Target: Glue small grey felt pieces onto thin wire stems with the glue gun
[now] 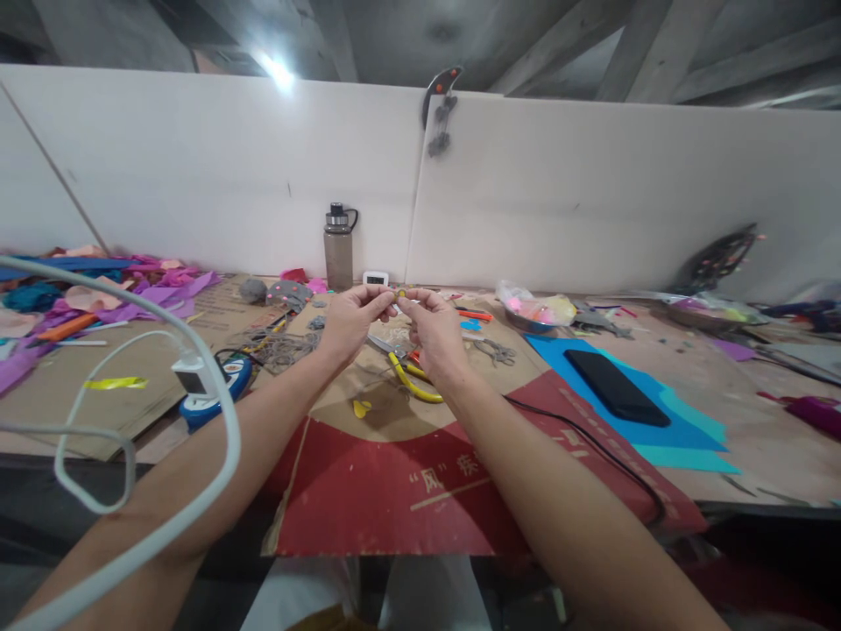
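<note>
Out over the cardboard, my left hand [351, 324] and my right hand [437, 333] meet fingertip to fingertip. Both are closed in a pinch on a small yellowish piece [401, 295], too small to tell its kind. Beneath them lies a tool with curved yellow handles [415, 386], its working end partly hidden by my right hand. A little yellow scrap [361, 409] rests nearer to me on the red-and-brown cardboard sheet [368, 491]. Grey cord-like scraps [282, 346] lie left of my left hand, and a grey cut-out piece [496, 351] is right of my right hand.
A water bottle [338, 254] stands against the white partition [263, 175]. Coloured fabric scraps [131, 289] are heaped at left, near a blue power strip [216, 394]. A white cable [229, 438] loops across the left foreground. At right, a black phone [616, 386] lies on blue sheets [696, 421].
</note>
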Demonstrator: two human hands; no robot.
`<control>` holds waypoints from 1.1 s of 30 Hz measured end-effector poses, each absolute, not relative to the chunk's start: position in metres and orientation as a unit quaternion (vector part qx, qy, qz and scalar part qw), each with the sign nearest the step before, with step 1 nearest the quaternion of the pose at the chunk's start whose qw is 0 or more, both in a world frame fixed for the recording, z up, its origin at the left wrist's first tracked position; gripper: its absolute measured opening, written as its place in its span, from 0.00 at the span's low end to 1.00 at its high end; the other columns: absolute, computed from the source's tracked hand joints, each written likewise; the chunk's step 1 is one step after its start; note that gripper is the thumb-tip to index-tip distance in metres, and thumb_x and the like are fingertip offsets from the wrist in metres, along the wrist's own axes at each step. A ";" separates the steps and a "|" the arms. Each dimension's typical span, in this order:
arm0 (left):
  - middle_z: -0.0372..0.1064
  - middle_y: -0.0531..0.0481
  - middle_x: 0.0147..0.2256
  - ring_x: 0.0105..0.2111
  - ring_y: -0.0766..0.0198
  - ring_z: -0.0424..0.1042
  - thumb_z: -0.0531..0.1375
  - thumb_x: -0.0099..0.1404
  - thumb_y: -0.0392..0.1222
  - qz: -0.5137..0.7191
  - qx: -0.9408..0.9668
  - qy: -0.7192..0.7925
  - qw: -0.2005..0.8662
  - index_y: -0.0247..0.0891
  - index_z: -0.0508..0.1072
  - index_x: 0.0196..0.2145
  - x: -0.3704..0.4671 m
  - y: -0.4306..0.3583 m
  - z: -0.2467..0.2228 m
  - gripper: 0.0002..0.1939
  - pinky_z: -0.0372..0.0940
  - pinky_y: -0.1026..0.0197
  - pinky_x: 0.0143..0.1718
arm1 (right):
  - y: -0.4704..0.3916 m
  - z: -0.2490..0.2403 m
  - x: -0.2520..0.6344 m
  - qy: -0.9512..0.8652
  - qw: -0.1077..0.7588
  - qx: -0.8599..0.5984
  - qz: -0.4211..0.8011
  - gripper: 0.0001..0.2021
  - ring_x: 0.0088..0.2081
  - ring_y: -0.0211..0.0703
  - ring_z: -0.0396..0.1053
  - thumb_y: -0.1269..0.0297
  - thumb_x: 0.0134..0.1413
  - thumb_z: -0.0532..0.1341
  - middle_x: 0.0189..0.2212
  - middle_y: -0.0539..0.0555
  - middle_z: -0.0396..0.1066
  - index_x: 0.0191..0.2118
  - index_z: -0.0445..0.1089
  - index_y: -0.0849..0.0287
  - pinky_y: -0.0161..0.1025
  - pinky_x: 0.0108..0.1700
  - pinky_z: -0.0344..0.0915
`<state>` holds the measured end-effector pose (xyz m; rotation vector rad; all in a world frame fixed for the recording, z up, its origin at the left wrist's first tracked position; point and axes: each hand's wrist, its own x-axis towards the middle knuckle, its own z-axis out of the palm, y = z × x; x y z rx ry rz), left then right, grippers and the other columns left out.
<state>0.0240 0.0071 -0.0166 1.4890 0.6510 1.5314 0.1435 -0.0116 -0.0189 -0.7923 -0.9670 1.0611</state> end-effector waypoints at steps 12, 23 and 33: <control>0.74 0.46 0.28 0.27 0.66 0.73 0.68 0.50 0.46 0.561 0.562 0.268 0.546 0.32 0.76 0.31 0.024 0.002 -0.010 0.15 0.67 0.63 0.32 | -0.013 -0.019 0.147 -0.447 0.686 -0.352 0.454 0.10 0.21 0.31 0.57 0.61 0.37 0.66 0.21 0.45 0.64 0.29 0.70 0.59 0.32 0.21 0.51; 0.72 0.47 0.24 0.23 0.69 0.70 0.70 0.48 0.46 0.545 0.573 0.307 0.530 0.32 0.76 0.26 0.020 0.007 -0.013 0.14 0.65 0.66 0.26 | -0.004 -0.031 0.148 -0.514 0.665 -0.381 0.385 0.09 0.24 0.32 0.59 0.61 0.41 0.64 0.23 0.47 0.67 0.29 0.71 0.60 0.32 0.27 0.55; 0.69 0.51 0.19 0.18 0.69 0.67 0.66 0.53 0.45 0.543 0.646 0.359 0.399 0.34 0.73 0.23 0.018 0.006 -0.010 0.11 0.63 0.65 0.23 | -0.011 -0.030 0.151 -0.562 0.623 -0.416 0.350 0.08 0.19 0.31 0.47 0.60 0.45 0.62 0.17 0.43 0.56 0.30 0.72 0.59 0.33 0.23 0.46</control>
